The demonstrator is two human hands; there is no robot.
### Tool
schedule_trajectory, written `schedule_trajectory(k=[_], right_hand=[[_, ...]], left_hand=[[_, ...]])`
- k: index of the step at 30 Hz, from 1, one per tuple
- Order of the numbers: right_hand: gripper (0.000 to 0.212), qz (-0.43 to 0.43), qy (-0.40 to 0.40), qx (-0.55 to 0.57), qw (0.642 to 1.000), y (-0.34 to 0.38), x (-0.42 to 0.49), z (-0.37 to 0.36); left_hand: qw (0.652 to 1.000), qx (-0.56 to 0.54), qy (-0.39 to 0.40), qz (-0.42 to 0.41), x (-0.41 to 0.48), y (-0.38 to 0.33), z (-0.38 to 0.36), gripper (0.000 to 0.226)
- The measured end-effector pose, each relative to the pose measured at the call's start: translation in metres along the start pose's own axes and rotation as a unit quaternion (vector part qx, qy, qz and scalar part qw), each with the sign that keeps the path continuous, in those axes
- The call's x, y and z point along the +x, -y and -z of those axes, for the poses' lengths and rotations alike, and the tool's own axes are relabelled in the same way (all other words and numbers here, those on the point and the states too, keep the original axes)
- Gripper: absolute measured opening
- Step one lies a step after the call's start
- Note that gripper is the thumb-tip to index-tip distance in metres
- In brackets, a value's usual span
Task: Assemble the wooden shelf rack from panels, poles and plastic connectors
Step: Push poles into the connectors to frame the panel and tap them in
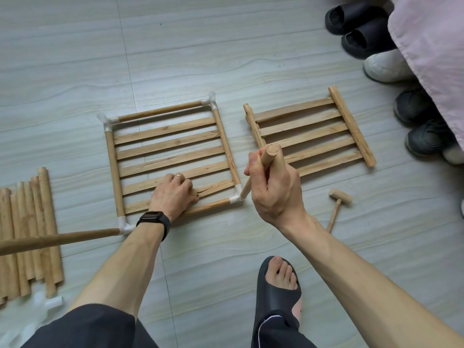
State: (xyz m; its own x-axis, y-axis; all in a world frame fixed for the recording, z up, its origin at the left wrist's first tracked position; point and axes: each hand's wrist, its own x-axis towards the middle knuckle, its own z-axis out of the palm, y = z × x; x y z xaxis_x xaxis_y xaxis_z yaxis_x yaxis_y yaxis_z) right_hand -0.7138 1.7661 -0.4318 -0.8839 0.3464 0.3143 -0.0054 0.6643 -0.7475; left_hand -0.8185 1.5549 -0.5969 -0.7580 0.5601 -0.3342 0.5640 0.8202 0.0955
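Wooden spare poles (pixel 30 234) lie left and a mallet (pixel 337 204) right of the slatted panel (pixel 170 146), which the left hand (pixel 175 194) apparently grips with bent fingers (pixel 192 190) while the right hand (pixel 273 187) clasps a pole (pixel 269 154) meeting its corner connector (pixel 236 198).

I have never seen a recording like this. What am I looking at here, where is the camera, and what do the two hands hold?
There is no machine: a person works with bare hands, and the one camera sits on their head, looking down at the floor. The left hand holds down a slatted panel framed with poles and white connectors. The right hand grips a pole whose lower end meets the near right corner connector. Beside it lie a second panel, a small wooden mallet and, at the left, spare poles.
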Motion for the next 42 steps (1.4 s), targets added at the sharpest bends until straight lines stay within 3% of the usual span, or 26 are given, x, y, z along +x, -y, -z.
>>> schedule_trajectory(k=[9, 15, 21, 38, 40, 42], right_hand=[[0.036, -0.009, -0.005, -0.006, 1.0, 0.001, 0.001, -0.002], [0.039, -0.007, 0.003, 0.002, 1.0, 0.003, 0.002, -0.003], [0.04, -0.008, 0.004, 0.0, 1.0, 0.002, 0.003, -0.005], [0.024, -0.047, 0.021, -0.001, 0.999, 0.007, 0.029, -0.011], [0.024, -0.034, 0.023, -0.004, 0.999, 0.007, 0.032, -0.011], [0.027, -0.02, 0.025, -0.011, 0.999, 0.005, 0.032, -0.011]], left_hand=[[1.0, 0.004, 0.0, -0.022, -0.006, -0.025, 0.001, 0.031], [0.989, 0.129, -0.005, -0.075, -0.01, -0.031, 0.005, 0.011], [0.995, 0.095, -0.024, 0.011, -0.004, -0.038, 0.005, 0.016], [0.994, 0.064, -0.03, 0.084, 0.013, -0.039, -0.001, 0.02], [0.995, 0.031, -0.042, 0.083, 0.019, -0.025, -0.001, 0.041], [0.995, 0.001, -0.009, 0.097, 0.028, -0.005, 0.002, 0.082]])
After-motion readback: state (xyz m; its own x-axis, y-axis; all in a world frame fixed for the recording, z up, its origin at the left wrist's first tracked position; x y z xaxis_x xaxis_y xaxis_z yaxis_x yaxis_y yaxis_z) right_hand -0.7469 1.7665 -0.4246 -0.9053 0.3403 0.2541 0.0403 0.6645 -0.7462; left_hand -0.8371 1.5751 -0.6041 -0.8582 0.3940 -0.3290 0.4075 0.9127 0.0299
